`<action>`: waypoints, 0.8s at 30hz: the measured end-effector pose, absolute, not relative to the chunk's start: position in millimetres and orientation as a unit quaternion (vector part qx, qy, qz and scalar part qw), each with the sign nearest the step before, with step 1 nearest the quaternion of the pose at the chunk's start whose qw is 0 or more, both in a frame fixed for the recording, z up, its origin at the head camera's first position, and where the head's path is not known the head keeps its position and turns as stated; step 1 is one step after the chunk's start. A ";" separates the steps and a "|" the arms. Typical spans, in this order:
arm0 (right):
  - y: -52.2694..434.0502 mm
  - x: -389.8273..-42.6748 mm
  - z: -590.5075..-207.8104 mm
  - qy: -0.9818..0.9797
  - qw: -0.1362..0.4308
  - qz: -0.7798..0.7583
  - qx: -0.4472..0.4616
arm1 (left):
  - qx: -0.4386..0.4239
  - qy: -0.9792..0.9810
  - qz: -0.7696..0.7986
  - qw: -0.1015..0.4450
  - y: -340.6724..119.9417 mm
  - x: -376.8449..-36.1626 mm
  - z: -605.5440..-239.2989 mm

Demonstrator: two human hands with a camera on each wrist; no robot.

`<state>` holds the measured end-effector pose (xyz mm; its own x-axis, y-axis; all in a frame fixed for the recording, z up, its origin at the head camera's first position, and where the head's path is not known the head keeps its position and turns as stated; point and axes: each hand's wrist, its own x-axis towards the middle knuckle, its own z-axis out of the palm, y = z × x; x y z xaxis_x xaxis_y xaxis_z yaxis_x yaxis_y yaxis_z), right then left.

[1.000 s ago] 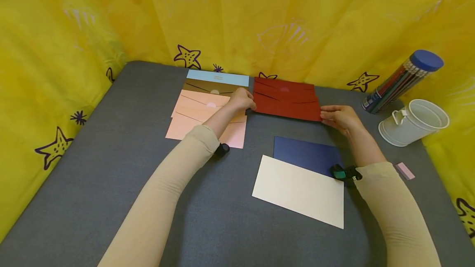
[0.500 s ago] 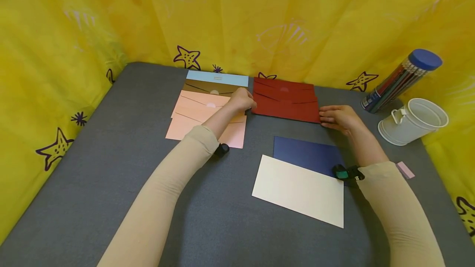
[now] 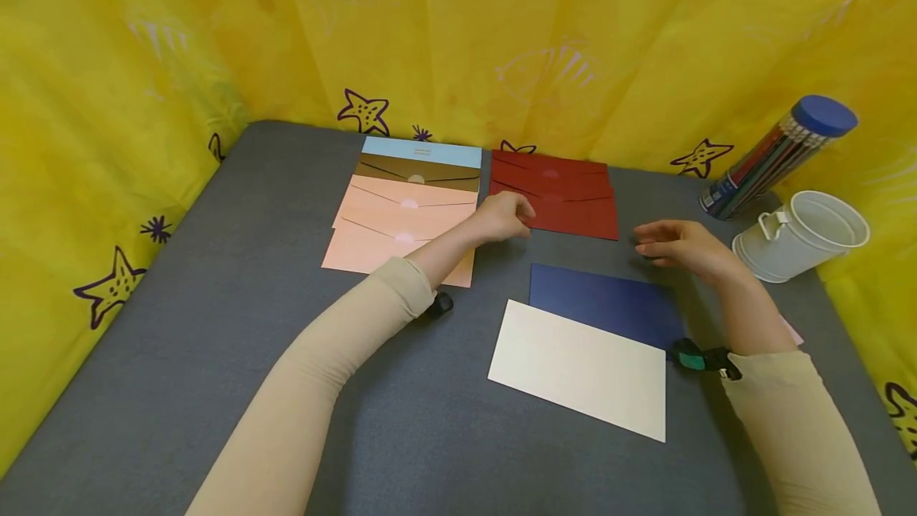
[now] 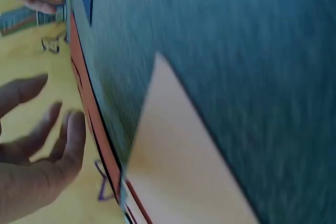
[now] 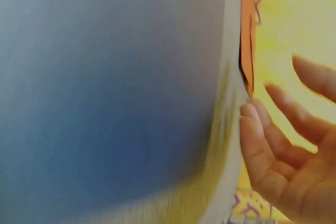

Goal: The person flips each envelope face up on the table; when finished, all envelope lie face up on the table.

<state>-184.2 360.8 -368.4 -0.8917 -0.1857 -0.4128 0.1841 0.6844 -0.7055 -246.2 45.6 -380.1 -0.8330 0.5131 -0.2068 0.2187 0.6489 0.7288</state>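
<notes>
Two overlapping red envelopes point(image 3: 555, 213) lie at the back of the table. My left hand point(image 3: 505, 216) hovers at their front left part, fingers loosely bent, holding nothing; the left wrist view shows a gap between its thumb and fingers. To the right of the red pair, my right hand point(image 3: 680, 245) is in the air, its fingers relaxed and apart from them. Nearer lies a dark blue envelope point(image 3: 602, 297), partly covered by a cream envelope point(image 3: 580, 369). Left of the red ones, two pink envelopes point(image 3: 380, 241) overlap a brown envelope point(image 3: 387, 168) and a light blue one point(image 3: 390, 147).
At the back right, a clear tube of pencils point(image 3: 770, 154) with a blue lid leans near the yellow cloth point(image 3: 458, 30). A white handled mug point(image 3: 781, 241) stands in front of it. A small pink block point(image 3: 793, 330) shows behind my right forearm.
Both hands have let go of the red envelopes' sides. My left hand has moved right and slightly nearer; my right has drawn back to the right. The front red envelope has settled slightly nearer.
</notes>
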 end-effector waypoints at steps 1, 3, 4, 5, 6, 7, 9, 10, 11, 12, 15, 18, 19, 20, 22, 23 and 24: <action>364.1 -181.5 -368.6 0.894 0.232 -0.383 -0.007 | 0.224 0.880 0.362 0.212 48.9 -242.5 -380.4; 369.9 -176.7 -369.1 0.904 0.234 -0.357 -0.023 | 0.259 0.870 0.348 0.233 54.7 -235.7 -379.9; 372.3 -174.2 -369.0 0.906 0.236 -0.349 -0.032 | 0.277 0.866 0.340 0.242 57.5 -233.0 -380.5; 374.7 -172.1 -369.3 0.909 0.238 -0.339 -0.042 | 0.292 0.863 0.328 0.249 60.0 -230.3 -380.9; 376.7 -169.9 -369.1 0.911 0.242 -0.330 -0.051 | 0.306 0.861 0.316 0.256 62.1 -227.8 -381.4; 378.5 -167.8 -369.0 0.912 0.246 -0.322 -0.061 | 0.317 0.859 0.305 0.263 63.8 -225.5 -381.9; 381.4 -164.3 -368.8 0.914 0.255 -0.305 -0.077 | 0.333 0.857 0.287 0.270 66.2 -222.7 -384.0; 382.6 -163.5 -369.3 0.915 0.259 -0.296 -0.086 | 0.337 0.855 0.282 0.275 66.4 -221.7 -384.8; 383.9 -163.0 -370.1 0.915 0.265 -0.289 -0.093 | 0.339 0.854 0.279 0.278 66.2 -220.9 -385.3; 384.9 -162.6 -370.7 0.915 0.269 -0.284 -0.099 | 0.342 0.854 0.275 0.278 65.8 -220.4 -386.0; 387.4 -162.2 -373.1 0.909 0.284 -0.284 -0.113 | 0.357 0.852 0.264 0.276 64.4 -220.8 -389.0; 388.7 -161.5 -376.3 0.905 0.287 -0.286 -0.126 | 0.374 0.852 0.249 0.268 63.7 -221.1 -392.1; 388.8 -161.2 -377.7 0.906 0.284 -0.286 -0.130 | 0.379 0.852 0.246 0.264 63.7 -221.0 -392.7; 388.6 -160.9 -379.2 0.908 0.277 -0.283 -0.136 | 0.382 0.852 0.243 0.263 63.8 -220.6 -392.9; 387.4 -160.5 -382.2 0.915 0.259 -0.271 -0.150 | 0.384 0.855 0.235 0.257 64.0 -219.5 -392.7; 386.2 -160.1 -383.2 0.918 0.249 -0.263 -0.158 | 0.384 0.858 0.230 0.253 64.0 -219.0 -392.5; 384.9 -159.9 -383.9 0.922 0.241 -0.254 -0.163 | 0.384 0.860 0.225 0.248 64.2 -218.6 -392.7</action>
<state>-159.9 384.9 -383.9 -0.8311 -0.4228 -0.3614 -0.1779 0.8177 -0.5474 -218.6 64.2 -392.7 -0.5820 0.7723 -0.2547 0.5487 0.6041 0.5780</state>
